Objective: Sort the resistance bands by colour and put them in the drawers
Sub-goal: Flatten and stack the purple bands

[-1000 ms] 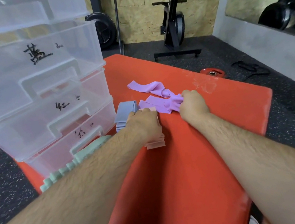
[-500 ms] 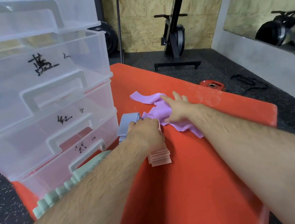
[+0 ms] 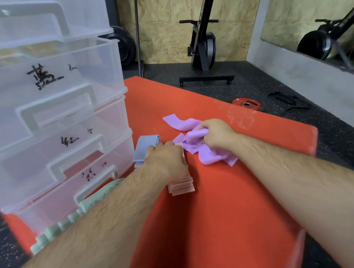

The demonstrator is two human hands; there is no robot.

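A stack of pink bands (image 3: 181, 186) lies on the red mat (image 3: 212, 234). My left hand (image 3: 168, 161) lies on it, fingers curled over its far end. Just right of it, my right hand (image 3: 217, 135) grips a bunched heap of purple bands (image 3: 211, 157); one purple strip (image 3: 176, 121) trails off to the far left. A folded blue-grey band (image 3: 144, 148) lies beside my left hand, close to the drawers. Green bands (image 3: 69, 223) sit in a row in front of the bottom drawer, partly hidden by my left forearm. The clear plastic drawers (image 3: 52, 132) stand at the left, all closed.
Black rubber floor surrounds the mat. A small red weight plate (image 3: 246, 104) and a black strap (image 3: 288, 100) lie on the floor past the mat's far right edge. A black exercise machine (image 3: 204, 53) stands by the wooden wall.
My right hand, stretched flat over the purple bands half a second ago, has curled and bunched them up. My left hand stays on the pink stack.
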